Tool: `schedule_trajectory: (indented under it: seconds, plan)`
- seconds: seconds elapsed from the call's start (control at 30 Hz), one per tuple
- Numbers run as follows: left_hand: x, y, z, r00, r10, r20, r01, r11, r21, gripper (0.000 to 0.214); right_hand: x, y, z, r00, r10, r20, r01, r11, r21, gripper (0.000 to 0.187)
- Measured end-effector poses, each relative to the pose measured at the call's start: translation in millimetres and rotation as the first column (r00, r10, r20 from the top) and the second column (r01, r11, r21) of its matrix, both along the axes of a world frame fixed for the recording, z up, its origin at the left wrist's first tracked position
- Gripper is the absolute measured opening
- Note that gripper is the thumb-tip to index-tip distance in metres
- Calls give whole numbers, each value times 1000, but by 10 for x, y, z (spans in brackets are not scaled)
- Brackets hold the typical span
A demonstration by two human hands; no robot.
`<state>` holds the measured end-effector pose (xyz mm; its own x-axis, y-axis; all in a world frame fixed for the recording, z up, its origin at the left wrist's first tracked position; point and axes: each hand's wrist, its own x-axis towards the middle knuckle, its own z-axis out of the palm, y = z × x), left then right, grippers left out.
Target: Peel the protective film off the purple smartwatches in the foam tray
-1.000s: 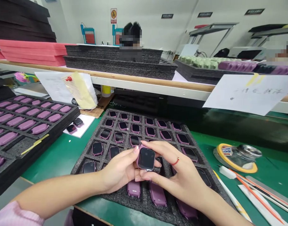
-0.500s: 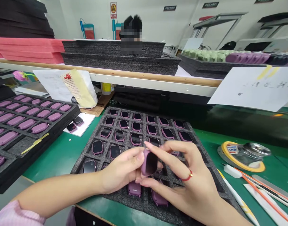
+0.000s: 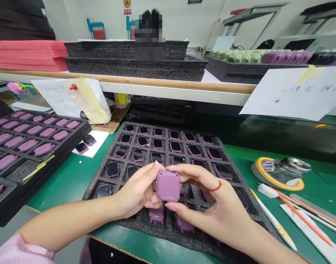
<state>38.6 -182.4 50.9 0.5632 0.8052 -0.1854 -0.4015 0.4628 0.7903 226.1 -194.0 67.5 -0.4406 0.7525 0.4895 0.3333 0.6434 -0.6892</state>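
Note:
Between my two hands is a purple smartwatch case (image 3: 168, 186), its plain back turned toward me and small screws at its corners. My left hand (image 3: 142, 189) grips its left edge, thumb on top. The thumb and fingers of my right hand (image 3: 212, 198) close on its right side. Beneath them lies a black foam tray (image 3: 102, 175) whose compartments hold purple watch cases, most with dark screens up. Two watch cases in the front row, one (image 3: 156, 214) below my left fingers and another (image 3: 185, 222) below my right thumb, lie back up.
At left is another foam tray (image 3: 22, 169) of purple cases. Two watches (image 3: 84, 143) sit on white paper. A glass jar with a metal top (image 3: 294, 170), a tape roll (image 3: 260, 172) and several thin tools (image 3: 302, 212) lie at right. Overhead runs a shelf (image 3: 157, 85) carrying foam stacks.
The watch case has been turned from showing its dark screen to showing its purple back. My right fingers have drawn in around its edge. The view has shifted slightly.

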Motion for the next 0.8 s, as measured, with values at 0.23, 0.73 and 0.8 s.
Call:
schedule_trajectory:
  seconds: [0.23,0.73,0.8]
  plan:
    - [15,-11,4,997,-36,-64,39,998,50,47,40,-41,49,987,-38,154,6,978,207,47]
    - [90,-38,43,940,82,-332,-2,972,234,43,1545,-742,-337,748,-391,536,440,897,40,35]
    - [112,-52,39,938,112,-329,-12,956,292,40,1546,-776,-343,762,-389,517,450,893,10,31]
